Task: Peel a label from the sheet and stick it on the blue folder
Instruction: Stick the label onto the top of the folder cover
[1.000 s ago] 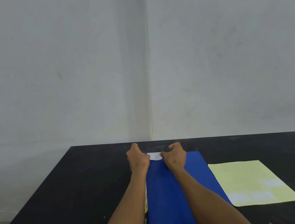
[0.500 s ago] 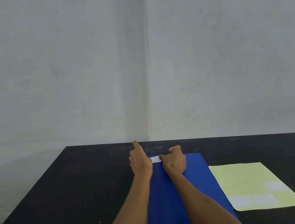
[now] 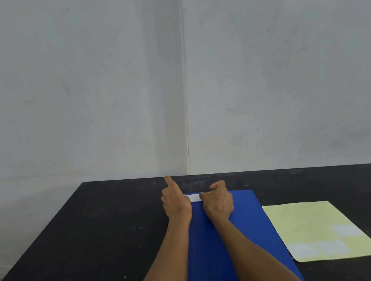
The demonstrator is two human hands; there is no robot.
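Note:
The blue folder (image 3: 247,221) lies lengthwise on the black table (image 3: 93,234), running away from me. A small white label (image 3: 195,197) sits at the folder's far left corner, flat or nearly flat on it. My left hand (image 3: 175,205) covers the label's left end, with the index finger pointing forward and the other fingers curled. My right hand (image 3: 218,202) is curled, its thumb tip on the label's right end. The pale yellow label sheet (image 3: 310,225) lies to the right of the folder, apart from both hands.
A few white labels (image 3: 319,248) remain at the near end of the sheet. The table's far edge meets a corner of two grey walls just beyond my hands. Both forearms lie over the folder.
Both hands have lowered the label onto the folder's far left corner. My left index finger has stretched forward. The view has tilted up slightly.

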